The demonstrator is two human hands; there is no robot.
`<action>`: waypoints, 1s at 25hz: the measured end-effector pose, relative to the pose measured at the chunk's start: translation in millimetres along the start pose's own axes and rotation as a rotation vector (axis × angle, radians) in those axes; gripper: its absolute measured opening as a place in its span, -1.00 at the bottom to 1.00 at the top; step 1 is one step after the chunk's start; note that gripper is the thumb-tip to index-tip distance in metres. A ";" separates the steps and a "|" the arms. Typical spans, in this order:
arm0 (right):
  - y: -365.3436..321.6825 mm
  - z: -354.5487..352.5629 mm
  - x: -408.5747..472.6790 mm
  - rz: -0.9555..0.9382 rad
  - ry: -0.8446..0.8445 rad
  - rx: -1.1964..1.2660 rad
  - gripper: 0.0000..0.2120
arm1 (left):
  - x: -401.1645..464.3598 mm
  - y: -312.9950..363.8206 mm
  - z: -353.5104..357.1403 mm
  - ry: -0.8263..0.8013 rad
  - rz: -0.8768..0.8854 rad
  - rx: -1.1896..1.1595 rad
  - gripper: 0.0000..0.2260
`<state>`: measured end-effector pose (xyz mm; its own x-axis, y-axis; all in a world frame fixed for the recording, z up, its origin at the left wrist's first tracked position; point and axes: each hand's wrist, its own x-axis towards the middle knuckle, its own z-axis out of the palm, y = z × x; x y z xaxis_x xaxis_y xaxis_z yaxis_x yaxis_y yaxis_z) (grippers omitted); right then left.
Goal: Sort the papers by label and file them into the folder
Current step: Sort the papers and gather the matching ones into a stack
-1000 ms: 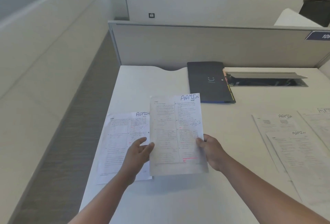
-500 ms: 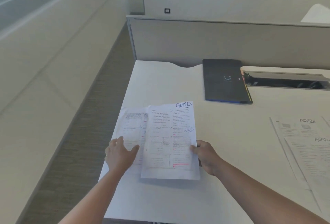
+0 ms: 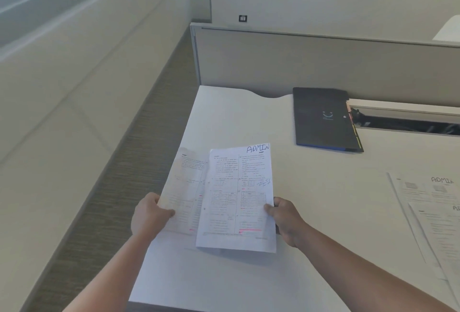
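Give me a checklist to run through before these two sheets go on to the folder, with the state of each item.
1. Right hand grips the top ADMIN sheet at its right edge: ok.
2. Left hand grips the second sheet at its left edge: ok.
3. Top sheet's label reads ADMIN: ok.
4. Second sheet's label matches: cannot tell, its top right corner is covered by the top sheet.
5. The two sheets are squared up as one stack: not ok, they are offset sideways.
6. Folder is open to receive papers: not ok, it lies closed at the back of the desk.
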<state>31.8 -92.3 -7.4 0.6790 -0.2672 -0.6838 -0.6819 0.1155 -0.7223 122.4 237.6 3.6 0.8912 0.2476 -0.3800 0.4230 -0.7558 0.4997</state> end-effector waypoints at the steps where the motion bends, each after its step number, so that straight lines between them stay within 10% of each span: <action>1: -0.8 -1.2 -0.6 -0.007 0.007 -0.007 -0.81 | -0.3 -1.4 -3.4 0.021 0.027 -0.011 -0.83; 14: -15.1 -83.0 -32.7 -0.178 0.303 -0.009 -0.78 | -40.5 96.5 -51.3 0.166 0.425 -0.179 -0.80; 20: 12.4 -152.0 -51.4 -0.171 0.348 0.138 -0.78 | -67.9 141.6 -10.5 -0.128 0.317 -0.627 -0.84; 25: 34.0 -224.9 -73.7 -0.180 0.300 0.231 -0.78 | -121.8 188.5 70.4 -0.358 0.342 -0.503 -0.83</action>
<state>-102.6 -283.8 41.8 0.6490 -0.5658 -0.5085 -0.4576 0.2437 -0.8551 82.1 22.3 89.3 0.9158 -0.2336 -0.3267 0.2299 -0.3621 0.9034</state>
